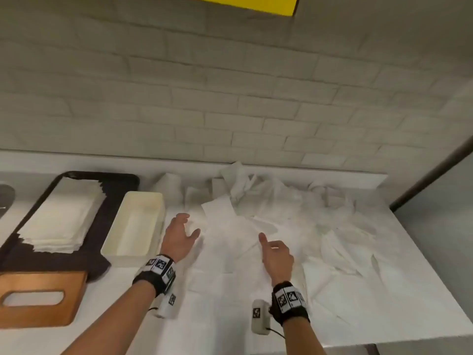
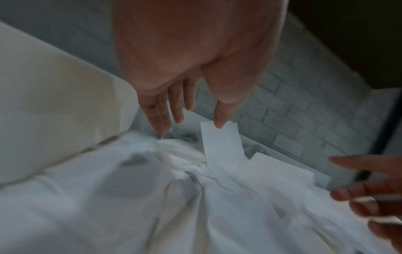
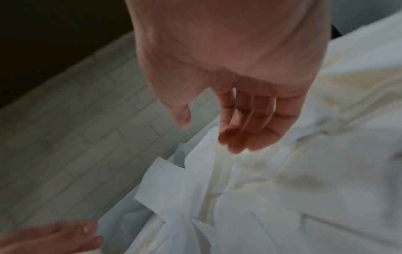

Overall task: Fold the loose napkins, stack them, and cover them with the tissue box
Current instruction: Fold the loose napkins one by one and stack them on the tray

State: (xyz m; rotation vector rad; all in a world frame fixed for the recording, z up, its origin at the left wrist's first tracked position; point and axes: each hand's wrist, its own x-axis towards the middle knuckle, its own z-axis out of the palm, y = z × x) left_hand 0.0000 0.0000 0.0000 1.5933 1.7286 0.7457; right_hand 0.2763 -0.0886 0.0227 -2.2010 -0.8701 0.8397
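A heap of loose white napkins [image 1: 294,226] covers the white counter from the middle to the right. Folded napkins [image 1: 64,219] lie stacked on a black tray [image 1: 112,185] at the left. A wooden tissue box cover [image 1: 38,298] sits at the front left. My left hand [image 1: 183,231] hovers open just above the heap's left edge, fingers [image 2: 161,116] spread and holding nothing. My right hand [image 1: 272,245] hovers open over the heap's middle, fingers [image 3: 243,130] relaxed, empty.
A cream rectangular box [image 1: 135,226] stands open between the tray and the napkin heap, close to my left hand. A white brick wall [image 1: 230,98] backs the counter. The counter edge [image 1: 409,339] runs along the front right.
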